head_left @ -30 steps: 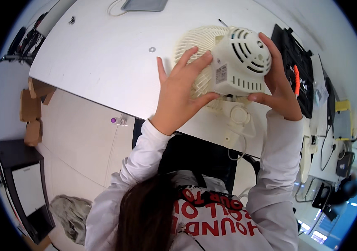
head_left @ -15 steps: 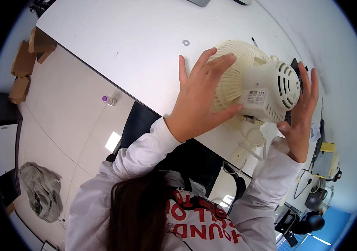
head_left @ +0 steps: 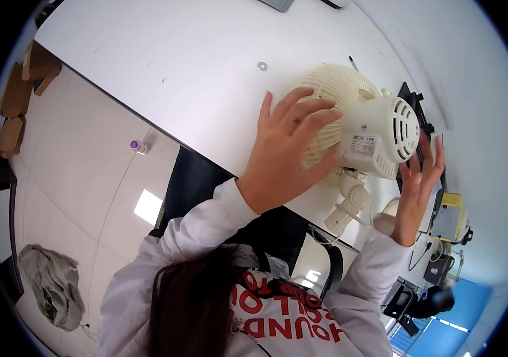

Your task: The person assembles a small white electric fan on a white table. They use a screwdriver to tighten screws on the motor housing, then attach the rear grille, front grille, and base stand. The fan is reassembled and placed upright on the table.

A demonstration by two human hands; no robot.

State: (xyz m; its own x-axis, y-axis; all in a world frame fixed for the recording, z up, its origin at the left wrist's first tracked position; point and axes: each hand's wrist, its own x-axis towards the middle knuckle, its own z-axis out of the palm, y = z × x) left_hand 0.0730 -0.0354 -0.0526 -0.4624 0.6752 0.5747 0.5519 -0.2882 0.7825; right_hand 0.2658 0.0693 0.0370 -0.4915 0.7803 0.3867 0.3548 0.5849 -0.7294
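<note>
A cream-coloured electric fan [head_left: 379,128] is at the right side of the white table, its motor housing with dark vent slots turned toward me. Its round wire cage [head_left: 332,76] lies behind the housing, partly covered by my left hand [head_left: 287,152]. That hand is open with the fingers spread across the cage; the thumb is blurred beside the housing's label, and contact is unclear. My right hand [head_left: 419,190] is raised beside the housing's right side, fingers apart, holding nothing. Below the housing are the fan's jointed neck [head_left: 354,199] and a pale cord.
A grey ring [head_left: 262,66] and a dark pen [head_left: 353,62] lie on the white table [head_left: 164,47]. Black equipment [head_left: 412,98] sits by the wall at the right. On the floor are a purple-capped bottle [head_left: 139,147], a grey cloth bag [head_left: 51,287] and cardboard boxes [head_left: 13,89].
My right hand has dropped lower along the housing, its fingers curling a little more. My left hand stays spread over the cage. The whole view has shifted slightly.
</note>
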